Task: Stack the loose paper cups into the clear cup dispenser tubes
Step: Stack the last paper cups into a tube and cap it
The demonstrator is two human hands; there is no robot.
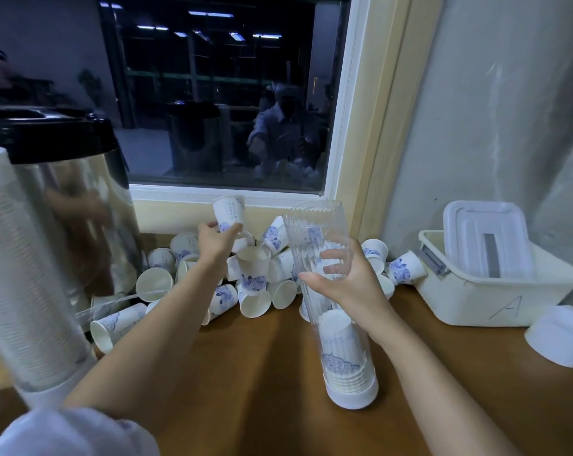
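A clear dispenser tube (314,232) on a white base stands upright on the wooden counter (278,373), with several nested cups (341,350) at its bottom. My right hand (341,274) grips the tube around its middle. My left hand (217,240) holds one white paper cup with blue print (229,210) by its lower end, lifted above the pile. A heap of loose paper cups (255,284) lies against the wall under the window, behind and left of the tube.
A second tube packed with white cups (22,291) leans at the near left. A steel urn with a black lid (78,199) stands behind it. A cream bin marked "A" (495,291) with a plastic lid sits right, beside a white cap (558,337).
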